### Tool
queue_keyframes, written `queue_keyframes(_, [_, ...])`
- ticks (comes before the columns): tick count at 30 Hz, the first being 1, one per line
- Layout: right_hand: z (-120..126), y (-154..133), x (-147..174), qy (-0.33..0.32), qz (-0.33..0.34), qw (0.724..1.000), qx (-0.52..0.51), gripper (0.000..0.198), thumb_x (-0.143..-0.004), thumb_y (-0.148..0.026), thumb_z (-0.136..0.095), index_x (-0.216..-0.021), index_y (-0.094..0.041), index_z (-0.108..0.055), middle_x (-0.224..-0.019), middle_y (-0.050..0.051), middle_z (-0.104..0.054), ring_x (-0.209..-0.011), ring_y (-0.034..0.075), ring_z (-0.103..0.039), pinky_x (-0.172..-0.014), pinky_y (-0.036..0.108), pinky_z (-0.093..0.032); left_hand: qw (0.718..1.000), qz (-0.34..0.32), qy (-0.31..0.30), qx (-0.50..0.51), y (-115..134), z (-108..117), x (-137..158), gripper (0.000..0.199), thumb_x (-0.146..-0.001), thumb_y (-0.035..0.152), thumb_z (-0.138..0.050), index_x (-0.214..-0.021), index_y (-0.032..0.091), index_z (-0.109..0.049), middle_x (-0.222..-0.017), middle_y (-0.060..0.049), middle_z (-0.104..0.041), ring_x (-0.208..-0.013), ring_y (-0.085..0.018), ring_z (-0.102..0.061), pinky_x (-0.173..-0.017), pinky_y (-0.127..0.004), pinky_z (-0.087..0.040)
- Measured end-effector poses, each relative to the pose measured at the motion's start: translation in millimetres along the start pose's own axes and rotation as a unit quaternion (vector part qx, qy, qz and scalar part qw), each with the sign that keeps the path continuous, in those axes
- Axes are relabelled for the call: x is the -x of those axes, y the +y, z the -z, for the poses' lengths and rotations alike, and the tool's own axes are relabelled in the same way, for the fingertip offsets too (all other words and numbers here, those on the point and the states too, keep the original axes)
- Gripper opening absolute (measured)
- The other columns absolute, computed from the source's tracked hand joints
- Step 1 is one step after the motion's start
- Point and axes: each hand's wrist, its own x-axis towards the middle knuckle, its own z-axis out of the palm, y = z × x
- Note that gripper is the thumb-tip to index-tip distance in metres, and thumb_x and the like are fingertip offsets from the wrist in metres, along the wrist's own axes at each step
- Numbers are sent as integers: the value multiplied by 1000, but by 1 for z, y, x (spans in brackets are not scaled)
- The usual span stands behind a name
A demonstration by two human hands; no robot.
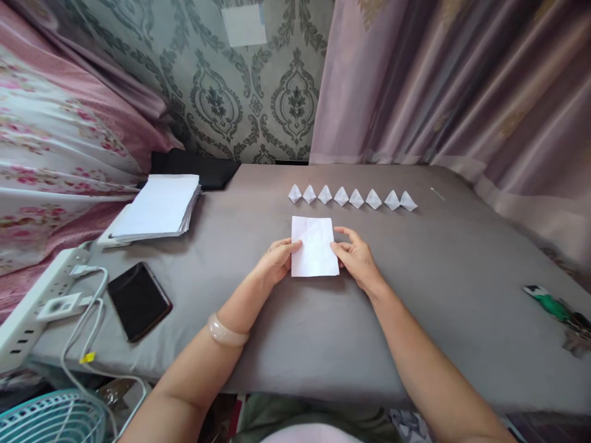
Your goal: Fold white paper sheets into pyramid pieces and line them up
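A white sheet of paper [314,247], nearly square and faintly creased, is held up between my two hands over the table's middle. My left hand [279,257] pinches its left edge, thumb on the front and fingers behind. On the opposite edge, my right hand [355,255] has its thumb on the paper, with the index finger raised off and the other fingers partly hidden behind. Beyond the paper stands a row of several small folded white paper shapes [341,196], pointed at the top.
A stack of white paper [159,206] lies at the back left by a folded black cloth [198,167]. Nearer are a dark phone [139,301], a power strip [41,301] and white cables. Keys with a green piece [551,304] sit at the right edge of the grey-covered table [452,271].
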Motion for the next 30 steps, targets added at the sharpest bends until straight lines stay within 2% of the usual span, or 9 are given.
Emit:
queue_keyframes(2, [1, 1, -1, -2, -2, 1000, 11, 47, -70, -41, -65, -111, -17, -59, -60, -4, -61, -47, 9, -47, -45, 21, -35, 999, -17, 20, -41, 2, 5, -2, 21, -82, 14, -58, -102, 9, -63, -87, -13, -71, -76, -20, -69, -78, -35, -56])
queue_keyframes(5, [3, 4, -3, 11, -43, 998, 40, 34, -70, -38, -62, -94, -14, -68, -69, 1, -66, -53, 10, -51, -48, 22, -36, 975, -110, 72, -181, 6, 18, -6, 33, -84, 11, -52, -117, 13, -56, -91, -9, -68, -76, -15, -66, -79, -33, -55])
queue_keyframes(7, [5, 5, -5, 9, -76, 996, 55, 33, -71, -36, -61, -92, -13, -70, -71, 2, -67, -55, 11, -51, -49, 23, -36, 920, -195, 73, -333, 10, 27, -7, 38, -80, 6, -50, -116, 17, -58, -97, -8, -65, -80, -15, -62, -85, -36, -53])
queue_keyframes(11, [9, 5, -8, -16, -111, 991, 76, 31, -71, -32, -60, -90, -11, -72, -58, -2, -59, -49, 9, -44, -47, 23, -33, 767, -294, -23, -570, 14, 40, -3, 41, -75, 3, -51, -108, 23, -67, -112, -9, -54, -99, -20, -56, -92, -39, -48])
queue_keyframes(15, [12, 8, -12, -35, -109, 990, 78, 28, -72, -32, -61, -86, -11, -72, -51, -4, -52, -46, 8, -40, -46, 22, -30, 706, -309, -52, -635, 10, 41, -4, 33, -78, 10, -53, -104, 24, -68, -109, -9, -54, -101, -23, -54, -88, -39, -48])
queue_keyframes(20, [22, 9, -13, -77, -137, 977, 141, 35, -79, -28, -51, -105, -12, -68, -57, -2, -55, -48, 10, -44, -48, 22, -34, 687, -330, -61, -644, 5, 40, -10, 25, -87, 19, -49, -100, 24, -69, -108, -8, -58, -102, -23, -55, -89, -36, -47])
queue_keyframes(23, [33, 8, -9, -106, -32, 956, 273, 35, -79, -19, -46, -106, -19, -69, -81, 3, -63, -69, 13, -55, -65, 25, -43, 701, -324, -50, -633, 5, 39, -10, 20, -89, 25, -51, -92, 22, -71, -108, -7, -60, -103, -23, -55, -89, -35, -47])
queue_keyframes(26, [37, 7, -5, -117, 70, 917, 375, 33, -77, -18, -51, -103, -25, -70, -101, 5, -62, -89, 17, -57, -81, 28, -43, 724, -302, -24, -619, 4, 37, -10, 17, -87, 28, -56, -83, 19, -70, -103, -8, -61, -99, -23, -56, -87, -36, -47])
queue_keyframes(30, [29, 10, -5, -40, 96, 903, 416, 23, -81, -38, -56, -90, -23, -71, -105, 6, -61, -93, 21, -57, -83, 33, -43, 750, -277, 40, -599, 0, 29, -9, 16, -83, 29, -62, -80, 16, -70, -100, -11, -60, -98, -24, -54, -90, -39, -46])
